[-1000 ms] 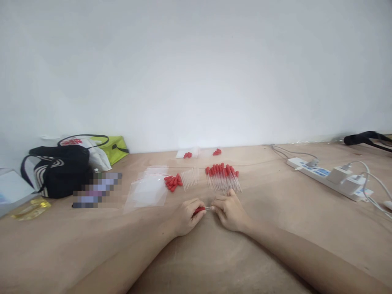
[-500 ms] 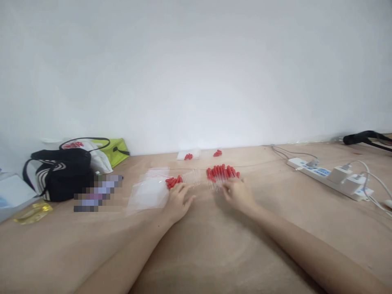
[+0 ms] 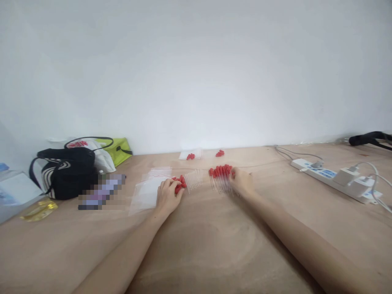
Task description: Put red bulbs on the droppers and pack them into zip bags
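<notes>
My left hand curls its fingers around a small pile of red rubber bulbs, which show between thumb and fingers. Just right of them, several thin clear tubes lie side by side on the table. A row of droppers, red bulbs at the far end and clear stems toward me, lies farther right. My right hand is closed at the right end of this row, fingertips on a red-bulbed dropper and partly hiding it. Clear plastic bags lie flat, left of and partly under my left hand.
At the back lie two small red clusters, one on a white sheet. A power strip with chargers and cables is on the right. A black bag, a green bag and a yellow packet are on the left.
My left hand has drawn back slightly left and closed around the loose red bulbs. The right hand has moved up to the bulb end of the row, and the droppers lie closer together.
</notes>
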Motion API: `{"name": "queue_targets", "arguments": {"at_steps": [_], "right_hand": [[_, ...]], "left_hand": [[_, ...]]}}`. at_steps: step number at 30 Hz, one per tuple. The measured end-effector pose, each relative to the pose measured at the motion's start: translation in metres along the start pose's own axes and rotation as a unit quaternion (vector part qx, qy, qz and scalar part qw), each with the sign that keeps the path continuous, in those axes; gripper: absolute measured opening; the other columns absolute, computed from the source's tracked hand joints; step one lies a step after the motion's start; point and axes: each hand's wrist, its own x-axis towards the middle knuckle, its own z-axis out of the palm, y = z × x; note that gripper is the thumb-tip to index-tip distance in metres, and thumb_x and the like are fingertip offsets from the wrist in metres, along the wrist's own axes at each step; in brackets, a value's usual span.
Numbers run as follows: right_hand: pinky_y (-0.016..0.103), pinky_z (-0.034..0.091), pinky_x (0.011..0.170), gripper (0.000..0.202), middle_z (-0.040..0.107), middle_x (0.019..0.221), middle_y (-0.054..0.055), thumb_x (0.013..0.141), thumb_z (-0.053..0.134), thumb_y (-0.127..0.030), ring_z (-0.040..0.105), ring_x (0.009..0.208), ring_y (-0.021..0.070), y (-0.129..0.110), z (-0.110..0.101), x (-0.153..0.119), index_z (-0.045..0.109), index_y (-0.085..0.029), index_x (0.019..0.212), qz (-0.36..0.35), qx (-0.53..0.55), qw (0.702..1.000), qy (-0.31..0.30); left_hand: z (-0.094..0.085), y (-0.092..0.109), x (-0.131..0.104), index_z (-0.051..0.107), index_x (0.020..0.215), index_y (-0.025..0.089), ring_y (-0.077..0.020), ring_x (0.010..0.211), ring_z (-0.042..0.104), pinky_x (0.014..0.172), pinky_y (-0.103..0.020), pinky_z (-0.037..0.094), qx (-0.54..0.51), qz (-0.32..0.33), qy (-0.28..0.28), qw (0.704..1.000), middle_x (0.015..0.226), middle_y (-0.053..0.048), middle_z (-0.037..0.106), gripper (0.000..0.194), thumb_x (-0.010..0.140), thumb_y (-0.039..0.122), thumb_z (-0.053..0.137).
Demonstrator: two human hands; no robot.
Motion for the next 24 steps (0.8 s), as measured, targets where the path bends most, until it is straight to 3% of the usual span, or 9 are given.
{"name": "queue_targets", "arguments": {"at_steps": [11,18,24], "right_hand": [[0.038,0.024,0.08,0.024,0.065,0.08,0.006,0.073,0.042,-0.022,0.058,0.08,0.0221,0.002,-0.001,0.002,0.058,-0.02,0.091,0.002,-0.032,0.999,-0.009],[0.038,0.024,0.081,0.029,0.065,0.082,0.007,0.079,0.039,-0.035,0.057,0.081,0.0223,0.001,-0.002,0.002,0.057,-0.019,0.095,-0.002,-0.006,1.0,-0.001],[0.033,0.023,0.076,0.023,0.065,0.079,0.004,0.079,0.039,-0.028,0.056,0.076,0.0183,-0.018,0.004,-0.013,0.061,-0.02,0.082,-0.121,0.007,0.993,0.01]], "left_hand": [[0.002,-0.002,0.0,0.06,0.087,0.019,-0.0224,0.088,0.05,0.079,-0.034,0.041,-0.023,-0.01,-0.021,0.999,0.091,-0.006,0.052,0.017,0.072,0.024,0.056],[0.005,-0.003,0.001,0.058,0.089,0.018,-0.0221,0.091,0.049,0.082,-0.034,0.04,-0.041,-0.025,-0.007,0.999,0.093,-0.007,0.049,0.019,0.071,0.023,0.056],[0.009,-0.005,0.001,0.057,0.097,0.021,-0.022,0.091,0.049,0.082,-0.034,0.041,-0.052,-0.056,-0.014,0.997,0.099,-0.006,0.045,0.024,0.073,0.025,0.054]]}}
